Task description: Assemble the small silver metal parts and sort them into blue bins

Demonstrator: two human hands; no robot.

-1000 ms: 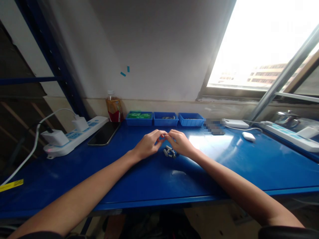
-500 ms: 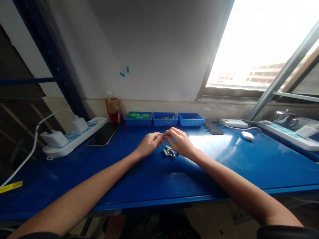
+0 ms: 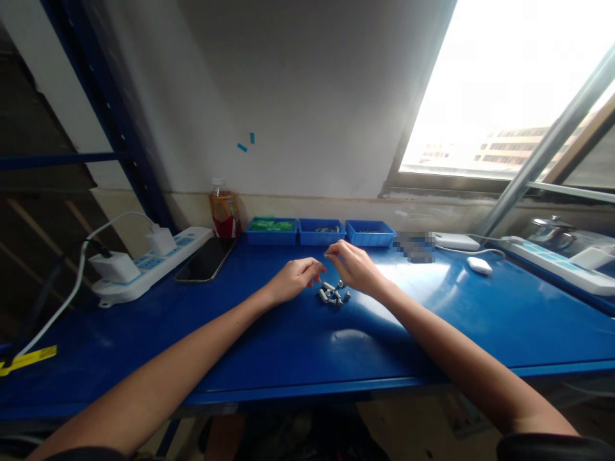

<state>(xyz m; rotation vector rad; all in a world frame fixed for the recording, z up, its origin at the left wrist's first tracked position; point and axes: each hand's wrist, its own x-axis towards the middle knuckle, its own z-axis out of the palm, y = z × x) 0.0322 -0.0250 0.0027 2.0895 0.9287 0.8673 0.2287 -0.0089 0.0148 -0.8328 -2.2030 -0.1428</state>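
Note:
My right hand [image 3: 354,265] pinches a small, light metal piece [image 3: 327,255] between thumb and fingertips, raised over the table. Just left of it is my left hand [image 3: 294,280], fingers curled and thumb pressed in; whatever they hold, if anything, is hidden. A gap separates the two hands. Below and between them lies a loose pile of small silvery metal parts [image 3: 331,296], some cylindrical, on the blue tabletop [image 3: 269,346].
Along the wall stand a blue bin [image 3: 271,237] with green packets, a second blue bin [image 3: 321,237] and a third [image 3: 369,238], both with small parts. Left are a drink bottle [image 3: 223,211], phone [image 3: 202,261] and power strip [image 3: 148,266]; right, a white earbud case [image 3: 479,266].
My hands, which were touching at the fingertips, have come apart. My right hand has lifted slightly with a small metal piece, and more of the parts pile now shows.

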